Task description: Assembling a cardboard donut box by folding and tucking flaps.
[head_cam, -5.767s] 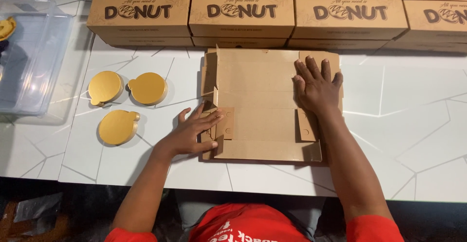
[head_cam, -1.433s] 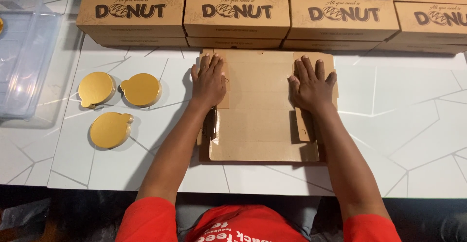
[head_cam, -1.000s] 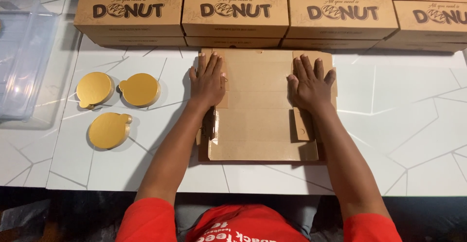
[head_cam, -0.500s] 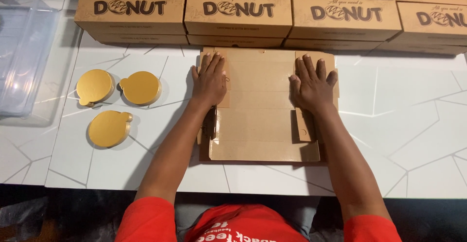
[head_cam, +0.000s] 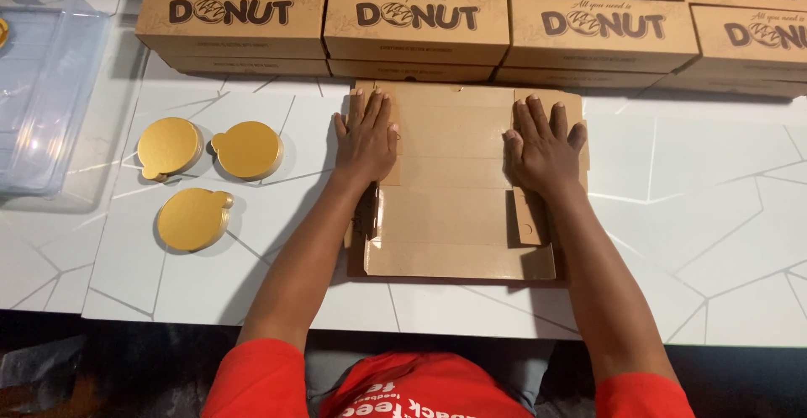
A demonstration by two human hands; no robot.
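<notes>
Left hand (head_cam: 366, 136) moved up from the flat cardboard box's (head_cam: 458, 216) near corner, both hands spread flat pressing it, right hand (head_cam: 542, 149) unmoved, stacked donut boxes (head_cam: 416, 18) just behind, three gold cake boards (head_cam: 206, 178) left on the table (head_cam: 698, 216).

White marble-patterned table (head_cam: 689, 216), dark floor (head_cam: 126, 376)

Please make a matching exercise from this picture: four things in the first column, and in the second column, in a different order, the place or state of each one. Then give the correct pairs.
Column 1
1. flat cardboard box
2. gold round boards
3. clear plastic container
4. closed brown boxes

Column 2
A. stacked in a row along the far edge of the table
B. at the far left edge of the picture
C. three of them, lying left of the left hand
D. pressed down under the left hand and the right hand

Pairs: 1-D, 2-C, 3-B, 4-A
</notes>
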